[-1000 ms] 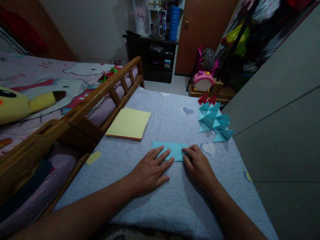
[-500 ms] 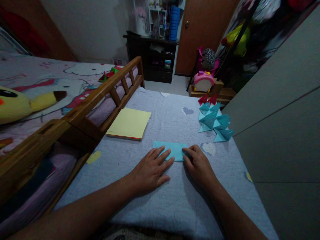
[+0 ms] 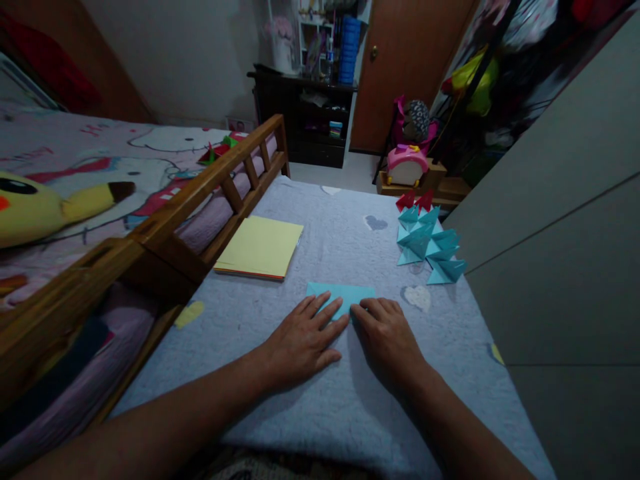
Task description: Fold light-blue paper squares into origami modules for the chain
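Observation:
A folded light-blue paper lies flat on the grey-blue bed cover in front of me. My left hand rests flat with its fingers spread, the fingertips on the paper's near left part. My right hand lies flat beside it, fingers stretched forward and pressing the paper's near edge at the middle and right. Both hands hide the paper's front edge.
A stack of yellow paper sheets lies to the left. Several folded blue and red paper pieces sit at the right. A wooden bed rail runs along the left. A grey cabinet wall closes the right.
My right hand has slid left along the paper's near edge, closer to my left hand. The left hand has stayed in place.

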Motion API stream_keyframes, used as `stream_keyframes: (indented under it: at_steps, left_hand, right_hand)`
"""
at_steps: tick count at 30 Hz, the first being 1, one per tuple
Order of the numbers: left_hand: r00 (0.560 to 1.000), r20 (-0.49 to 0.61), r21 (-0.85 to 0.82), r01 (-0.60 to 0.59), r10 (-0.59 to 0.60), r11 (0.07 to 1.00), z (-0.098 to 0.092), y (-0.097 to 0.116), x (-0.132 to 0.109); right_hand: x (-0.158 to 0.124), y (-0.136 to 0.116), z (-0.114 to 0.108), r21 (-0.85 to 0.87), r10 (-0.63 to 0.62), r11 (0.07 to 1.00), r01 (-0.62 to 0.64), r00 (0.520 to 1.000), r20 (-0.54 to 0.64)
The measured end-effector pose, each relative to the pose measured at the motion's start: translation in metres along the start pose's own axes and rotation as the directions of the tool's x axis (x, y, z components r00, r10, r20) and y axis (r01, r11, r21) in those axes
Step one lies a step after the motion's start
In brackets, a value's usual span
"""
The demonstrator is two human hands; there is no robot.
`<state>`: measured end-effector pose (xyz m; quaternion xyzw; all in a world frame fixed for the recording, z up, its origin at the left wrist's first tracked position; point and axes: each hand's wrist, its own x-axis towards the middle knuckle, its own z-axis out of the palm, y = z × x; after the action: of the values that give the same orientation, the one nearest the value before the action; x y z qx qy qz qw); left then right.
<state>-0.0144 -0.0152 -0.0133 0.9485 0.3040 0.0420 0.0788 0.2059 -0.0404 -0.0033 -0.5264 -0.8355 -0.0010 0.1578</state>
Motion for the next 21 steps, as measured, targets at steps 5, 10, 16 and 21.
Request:
stream_keyframes:
  at_steps: [5, 10, 16, 21]
  left_hand:
    - [1.0, -0.007, 0.005, -0.004, 0.004, 1.0, 0.001, 0.0, 0.0]
    - [1.0, -0.009, 0.029, -0.018, 0.018, 0.999, -0.003, -0.003, -0.007]
    - [0.998, -0.064, 0.085, 0.021, -0.016, 0.996, -0.004, -0.006, -0.027]
    - [0.989, -0.145, 0.137, 0.052, -0.032, 0.989, -0.004, -0.009, -0.039]
  right_hand:
    - [-0.002, -0.007, 0.002, 0.014, -0.065, 0.998, 0.065, 0.998, 0.01]
    - [-0.004, -0.012, -0.005, -0.051, -0.065, 0.996, 0.069, 0.995, 0.079]
    - [-0.007, -0.023, -0.012, -0.12, -0.042, 0.99, 0.068, 0.977, 0.21]
    - [0.002, -0.043, -0.02, -0.19, 0.02, 0.981, 0.04, 0.952, 0.305]
